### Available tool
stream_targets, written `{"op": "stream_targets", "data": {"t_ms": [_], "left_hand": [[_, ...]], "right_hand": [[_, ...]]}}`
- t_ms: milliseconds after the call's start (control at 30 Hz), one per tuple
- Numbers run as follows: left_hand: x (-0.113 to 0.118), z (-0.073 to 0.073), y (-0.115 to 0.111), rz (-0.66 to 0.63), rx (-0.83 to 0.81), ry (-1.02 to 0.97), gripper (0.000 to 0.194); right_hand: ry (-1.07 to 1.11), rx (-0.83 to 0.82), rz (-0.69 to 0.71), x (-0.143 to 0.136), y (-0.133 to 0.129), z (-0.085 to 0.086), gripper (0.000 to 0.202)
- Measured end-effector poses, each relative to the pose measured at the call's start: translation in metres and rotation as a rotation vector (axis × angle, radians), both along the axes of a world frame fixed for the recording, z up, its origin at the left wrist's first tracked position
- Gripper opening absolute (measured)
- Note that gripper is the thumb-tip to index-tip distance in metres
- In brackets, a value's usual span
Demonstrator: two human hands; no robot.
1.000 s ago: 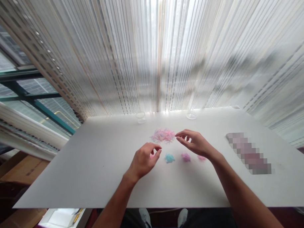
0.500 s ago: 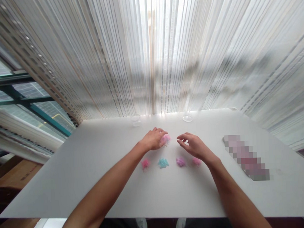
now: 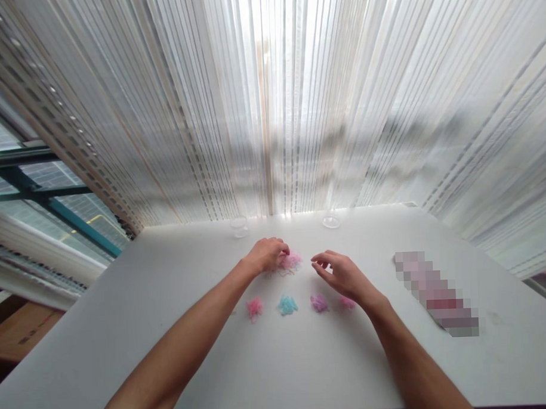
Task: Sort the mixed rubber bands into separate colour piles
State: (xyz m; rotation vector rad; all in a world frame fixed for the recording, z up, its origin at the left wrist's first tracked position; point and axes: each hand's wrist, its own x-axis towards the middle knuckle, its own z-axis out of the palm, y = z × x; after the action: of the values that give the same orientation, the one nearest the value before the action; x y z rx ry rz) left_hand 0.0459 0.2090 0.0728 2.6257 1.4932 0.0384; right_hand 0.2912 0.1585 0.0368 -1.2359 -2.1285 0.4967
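A loose pile of pink and pale blue small pieces (image 3: pixel 292 262) lies on the white table (image 3: pixel 278 359). My left hand (image 3: pixel 269 254) is at the pile's left side, fingers curled down into it; what they pinch is too small to make out. Just right of the pile my right hand (image 3: pixel 335 268) hovers with fingers bent and apart, nothing between them. Nearer me is a row of small heaps: red-pink (image 3: pixel 254 308), turquoise (image 3: pixel 287 305), purple (image 3: pixel 319 303) and pink (image 3: pixel 347 303), the last partly beside my right wrist.
Two clear round dishes (image 3: pixel 239 228) (image 3: pixel 331 221) stand at the table's back edge, before a striped curtain (image 3: pixel 184 112). A blurred-out pinkish object (image 3: pixel 437 294) lies at the right. A cardboard box (image 3: pixel 26 329) is beyond the table's left edge.
The view has tilted up slightly. My left fingers have curled in at the pile, which now looks more spread out on the table. My right hand remains beside it.
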Motion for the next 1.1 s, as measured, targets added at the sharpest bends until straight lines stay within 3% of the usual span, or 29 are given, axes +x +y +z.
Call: {"op": "stream_targets", "data": {"t_ms": [633,1100], "left_hand": [[-0.024,0.006,-0.006,0.108,0.033,-0.238,0.019],[-0.025,0.007,-0.008,0.060,-0.004,-0.257,0.022]], "right_hand": [[0.005,0.058,0.071,-0.011,-0.007,0.001,0.020],[0.003,0.058,0.091,-0.013,-0.008,0.000,0.021]]}}
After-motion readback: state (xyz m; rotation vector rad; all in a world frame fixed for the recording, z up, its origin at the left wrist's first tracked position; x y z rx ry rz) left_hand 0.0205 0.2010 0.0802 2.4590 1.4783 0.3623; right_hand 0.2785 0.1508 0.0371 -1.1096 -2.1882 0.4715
